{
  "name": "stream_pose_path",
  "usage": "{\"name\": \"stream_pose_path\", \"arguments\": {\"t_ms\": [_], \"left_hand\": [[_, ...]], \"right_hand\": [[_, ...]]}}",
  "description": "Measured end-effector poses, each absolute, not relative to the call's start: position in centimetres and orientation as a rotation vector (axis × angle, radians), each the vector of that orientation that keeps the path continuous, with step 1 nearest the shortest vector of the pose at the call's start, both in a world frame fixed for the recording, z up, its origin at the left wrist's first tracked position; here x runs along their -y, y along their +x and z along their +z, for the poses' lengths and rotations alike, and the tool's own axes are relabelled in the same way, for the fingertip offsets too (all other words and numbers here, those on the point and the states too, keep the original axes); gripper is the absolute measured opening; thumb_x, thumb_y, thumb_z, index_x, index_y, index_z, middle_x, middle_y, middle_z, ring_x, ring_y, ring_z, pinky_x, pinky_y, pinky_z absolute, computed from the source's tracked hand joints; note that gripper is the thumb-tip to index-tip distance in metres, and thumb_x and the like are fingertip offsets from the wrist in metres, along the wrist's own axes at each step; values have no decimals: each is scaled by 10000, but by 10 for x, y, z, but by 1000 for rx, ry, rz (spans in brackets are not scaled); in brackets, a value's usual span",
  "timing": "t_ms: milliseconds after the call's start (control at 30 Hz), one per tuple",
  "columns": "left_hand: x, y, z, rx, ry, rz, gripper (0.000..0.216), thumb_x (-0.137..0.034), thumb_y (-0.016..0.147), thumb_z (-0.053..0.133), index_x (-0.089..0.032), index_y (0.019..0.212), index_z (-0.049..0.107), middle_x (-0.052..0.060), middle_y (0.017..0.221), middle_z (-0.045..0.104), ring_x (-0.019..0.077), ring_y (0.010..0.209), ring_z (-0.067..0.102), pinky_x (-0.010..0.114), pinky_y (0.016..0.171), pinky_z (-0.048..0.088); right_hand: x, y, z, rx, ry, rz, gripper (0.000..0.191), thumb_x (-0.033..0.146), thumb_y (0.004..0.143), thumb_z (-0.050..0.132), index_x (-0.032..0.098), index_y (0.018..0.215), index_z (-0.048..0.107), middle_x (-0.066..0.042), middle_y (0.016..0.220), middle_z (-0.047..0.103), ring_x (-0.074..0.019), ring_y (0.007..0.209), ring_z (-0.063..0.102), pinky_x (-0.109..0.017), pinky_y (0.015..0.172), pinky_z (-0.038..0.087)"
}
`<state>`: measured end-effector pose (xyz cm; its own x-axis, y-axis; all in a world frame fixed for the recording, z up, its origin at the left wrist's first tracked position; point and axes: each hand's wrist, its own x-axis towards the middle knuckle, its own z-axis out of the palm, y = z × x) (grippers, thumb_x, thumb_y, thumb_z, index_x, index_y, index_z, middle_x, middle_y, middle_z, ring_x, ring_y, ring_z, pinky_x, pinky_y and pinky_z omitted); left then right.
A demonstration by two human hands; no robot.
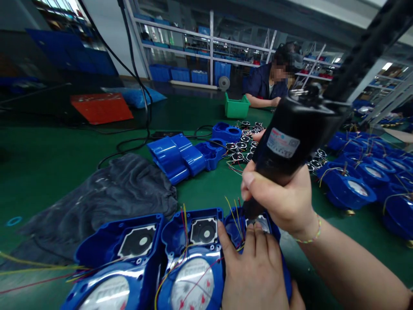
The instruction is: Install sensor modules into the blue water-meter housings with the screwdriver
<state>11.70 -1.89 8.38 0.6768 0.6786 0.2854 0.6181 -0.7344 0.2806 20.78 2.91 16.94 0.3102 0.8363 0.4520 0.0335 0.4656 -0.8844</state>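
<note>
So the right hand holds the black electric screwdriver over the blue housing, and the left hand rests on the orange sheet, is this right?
Not quite. In the head view the left hand rests on the blue housing, not on the orange sheet, which lies far across the green table. The right hand does hold the black electric screwdriver over that housing.

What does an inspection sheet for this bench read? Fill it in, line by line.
Surface: green table top, dark cloth lying on it.
Job's things: black power screwdriver tip down on the rightmost of three blue meter housings in front.
Clutter: stacked blue covers, small round parts, green bin, more meters to the right.
Hands: right hand grips the screwdriver; left hand lies flat on the housing.
Cables: black cords across the table; thin wires from the housings.
Surroundings: shelving with blue crates; a seated co-worker.
</note>
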Motion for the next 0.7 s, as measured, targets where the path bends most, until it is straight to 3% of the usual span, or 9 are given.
{"name": "stream_pose_path", "arguments": {"t_ms": [100, 333, 433, 500, 533, 633, 700], "left_hand": [[19, 117, 85, -1063, 2701, 551, 598, -605, 727, 481, -153, 1088, 631, 152, 1151, 615, 281, 1075, 536, 683, 1045, -16], [20, 118, 84, -1049, 2696, 545, 569, -570, 742, 489, -150, 1103, 619, 146, 1154, 615, 277, 1086, 532, 698, 1037, 34], [20, 119, 81, -1026, 2685, 560, 564, -567, 750, 471, -149, 1095, 625, 150, 1147, 619, 284, 1096, 530, 705, 1031, 5], [19, 120, 79, -1018, 2704, 589, 573, -574, 758, 459, -144, 1097, 624, 147, 1144, 622, 283, 1082, 538, 688, 1035, -55], [19, 120, 77, -1017, 2719, 603, 572, -575, 763, 456, -142, 1097, 624, 142, 1143, 624, 280, 1078, 539, 669, 1039, -91], [18, 120, 74, -1021, 2755, 626, 568, -575, 773, 450, -143, 1100, 622, 127, 1145, 626, 268, 1080, 538, 609, 1046, -167], [18, 119, 71, -1018, 2765, 617, 566, -577, 762, 465, -146, 1094, 622, 133, 1155, 619, 268, 1098, 528, 595, 1046, -178]], "right_hand": [[-29, 209, 170, 1149, -959, 658, 273, 147, 713, 648, 182, 683, 379, -15, 664, 532, -152, 497, 520, -293, 466, 447], [-30, 211, 170, 1214, -961, 713, 325, 157, 733, 643, 167, 585, 354, -29, 662, 522, -142, 504, 512, -292, 470, 442], [-32, 218, 166, 1218, -944, 715, 156, 183, 783, 642, 178, 761, 488, -17, 681, 532, -141, 504, 511, -312, 496, 458], [-32, 221, 165, 1220, -920, 725, 254, 177, 794, 644, 225, 989, 489, -2, 692, 541, -144, 499, 510, -313, 495, 454], [-32, 221, 164, 1222, -915, 732, 281, 174, 793, 645, 229, 1013, 479, -2, 693, 540, -144, 500, 510, -311, 494, 452], [-30, 221, 164, 1230, -913, 732, 160, 189, 800, 642, 184, 819, 484, -18, 690, 526, -142, 512, 512, -317, 507, 453], [-29, 220, 164, 1230, -912, 729, 152, 197, 810, 637, 186, 834, 487, -18, 689, 524, -143, 513, 509, -320, 509, 451]]}}
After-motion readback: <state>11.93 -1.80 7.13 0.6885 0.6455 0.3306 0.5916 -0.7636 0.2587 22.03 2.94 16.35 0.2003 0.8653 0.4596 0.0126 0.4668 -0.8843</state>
